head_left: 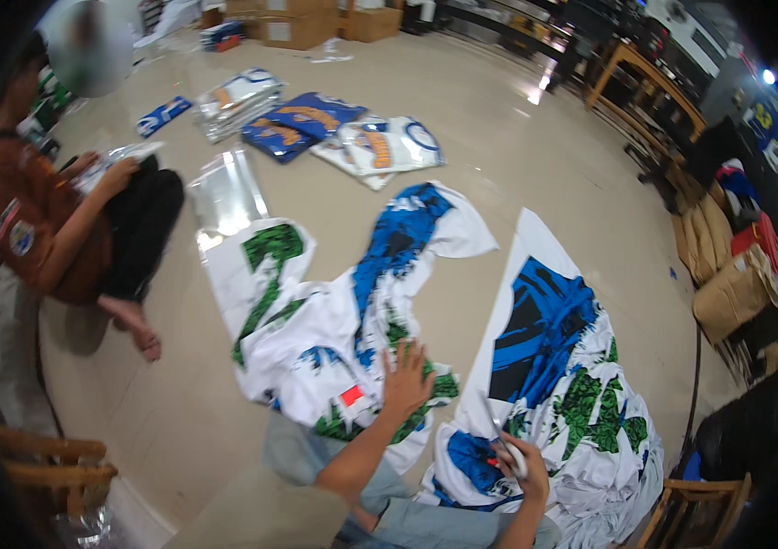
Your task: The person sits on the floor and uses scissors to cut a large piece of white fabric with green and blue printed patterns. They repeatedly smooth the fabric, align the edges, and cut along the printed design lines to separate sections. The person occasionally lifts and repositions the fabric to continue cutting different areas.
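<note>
My left hand rests with spread fingers on a white garment or cloth piece printed in blue and green, which lies crumpled on the floor in front of my knees. A small red patch shows on the cloth near that hand. In my right hand is a pair of scissors with white and red handles, its blades pointing away from me. Beneath and beside the scissors spreads a heap of similar white, blue and green printed fabric, bunched up toward my right knee.
Clear plastic sleeves lie beyond the cloth, with packed blue garments and white ones farther off. At left sits a person handling a packet. Brown paper parcels, a wooden stool and cardboard boxes stand around.
</note>
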Tool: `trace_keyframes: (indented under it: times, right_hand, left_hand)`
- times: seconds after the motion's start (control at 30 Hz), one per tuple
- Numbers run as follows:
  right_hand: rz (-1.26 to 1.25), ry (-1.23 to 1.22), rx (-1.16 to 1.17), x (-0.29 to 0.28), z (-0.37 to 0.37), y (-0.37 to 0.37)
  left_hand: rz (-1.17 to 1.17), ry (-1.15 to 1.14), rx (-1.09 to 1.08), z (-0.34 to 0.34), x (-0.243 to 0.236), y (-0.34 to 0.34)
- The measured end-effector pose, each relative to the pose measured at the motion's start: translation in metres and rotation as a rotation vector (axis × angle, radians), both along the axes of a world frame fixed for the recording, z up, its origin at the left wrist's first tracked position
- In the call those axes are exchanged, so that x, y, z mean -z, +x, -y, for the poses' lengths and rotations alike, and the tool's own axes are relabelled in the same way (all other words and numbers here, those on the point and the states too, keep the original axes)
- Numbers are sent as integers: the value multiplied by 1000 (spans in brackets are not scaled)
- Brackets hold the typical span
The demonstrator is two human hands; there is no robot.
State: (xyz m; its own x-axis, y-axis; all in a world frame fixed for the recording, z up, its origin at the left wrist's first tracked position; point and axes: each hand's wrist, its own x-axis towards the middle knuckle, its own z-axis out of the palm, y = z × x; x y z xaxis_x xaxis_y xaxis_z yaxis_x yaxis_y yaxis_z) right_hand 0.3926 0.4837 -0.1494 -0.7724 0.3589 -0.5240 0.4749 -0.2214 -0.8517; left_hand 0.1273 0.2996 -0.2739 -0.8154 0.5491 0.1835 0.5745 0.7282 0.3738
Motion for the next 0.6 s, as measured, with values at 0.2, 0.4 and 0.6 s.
trace_keyframes:
  times: [0.2, 0.4, 0.6]
  right_hand:
    - [130, 598, 381, 4, 112, 179]
    - [-391, -32, 516, 87, 68, 194]
    - [-383, -335, 644, 62, 68, 177]
  left_hand:
    - [104, -45, -147, 22, -6, -8]
    - [-350, -339, -421, 103, -1, -71]
    - [428, -287, -865, 117, -3, -122]
